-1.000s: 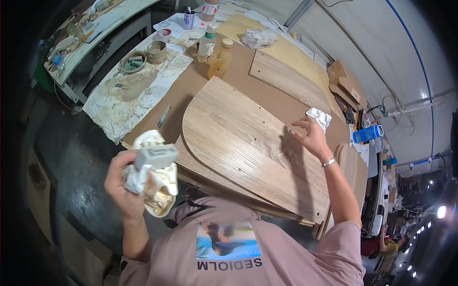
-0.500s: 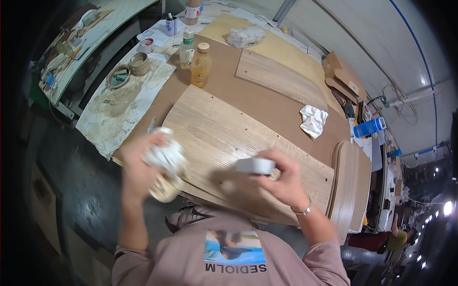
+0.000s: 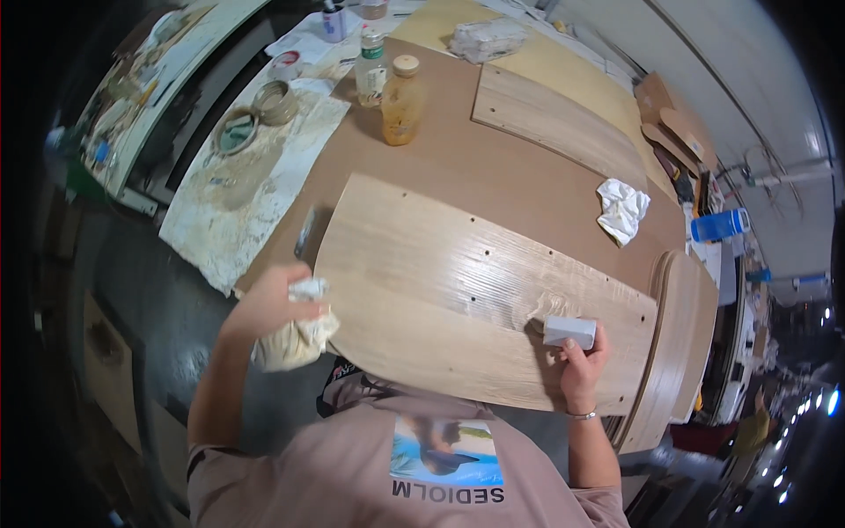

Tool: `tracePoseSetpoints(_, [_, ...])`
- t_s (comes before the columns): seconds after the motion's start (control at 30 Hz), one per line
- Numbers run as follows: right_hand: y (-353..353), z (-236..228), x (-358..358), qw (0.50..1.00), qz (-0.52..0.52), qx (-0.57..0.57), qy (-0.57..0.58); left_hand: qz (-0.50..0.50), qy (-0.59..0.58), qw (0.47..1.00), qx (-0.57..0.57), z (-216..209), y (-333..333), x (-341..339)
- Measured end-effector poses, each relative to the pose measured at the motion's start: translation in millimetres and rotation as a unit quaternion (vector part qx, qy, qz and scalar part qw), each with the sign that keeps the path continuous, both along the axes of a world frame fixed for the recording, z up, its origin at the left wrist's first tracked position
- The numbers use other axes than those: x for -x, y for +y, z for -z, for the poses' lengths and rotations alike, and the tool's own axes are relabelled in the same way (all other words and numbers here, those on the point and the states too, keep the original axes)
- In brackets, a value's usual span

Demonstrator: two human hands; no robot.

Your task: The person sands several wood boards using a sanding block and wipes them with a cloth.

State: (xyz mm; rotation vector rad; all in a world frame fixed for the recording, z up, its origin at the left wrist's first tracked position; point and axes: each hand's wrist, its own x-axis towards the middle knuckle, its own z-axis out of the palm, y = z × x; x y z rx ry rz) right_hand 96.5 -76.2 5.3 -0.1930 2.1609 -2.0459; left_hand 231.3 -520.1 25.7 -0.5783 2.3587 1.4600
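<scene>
A wood-grain board [image 3: 396,255] with several small dark holes lies flat in front of me. My right hand [image 3: 584,368] grips a pale grey rectangular block [image 3: 569,332] low over the board's right part. Beside the block, a wet beige smear [image 3: 556,304] spreads over the grain. My left hand [image 3: 271,304] is closed on a crumpled white cloth [image 3: 299,341], stained beige, at the board's left end. Part of the cloth hangs below the fingers.
Behind the board stand an amber bottle [image 3: 401,106] and a clear bottle [image 3: 371,70]. Stained paper [image 3: 198,216] at left bears a bowl [image 3: 236,134]. A second board [image 3: 554,119], crumpled white paper [image 3: 623,211] and stacked curved boards [image 3: 673,308] lie farther right.
My right hand has moved right and lowered the block to the board, where the beige smear now shows. My left hand has shifted slightly with the cloth. The whole view has shifted.
</scene>
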Motion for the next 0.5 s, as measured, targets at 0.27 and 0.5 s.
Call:
tracePoseSetpoints(0.27, [-131,-41,-13,0.993,0.100,-0.006,0.067,0.011,0.157,0.983,0.096,-15,-46,12])
tracePoseSetpoints(0.5, [-247,-30,14,0.996,0.022,-0.087,0.017,0.101,0.123,0.987,-0.011,27,-45,45])
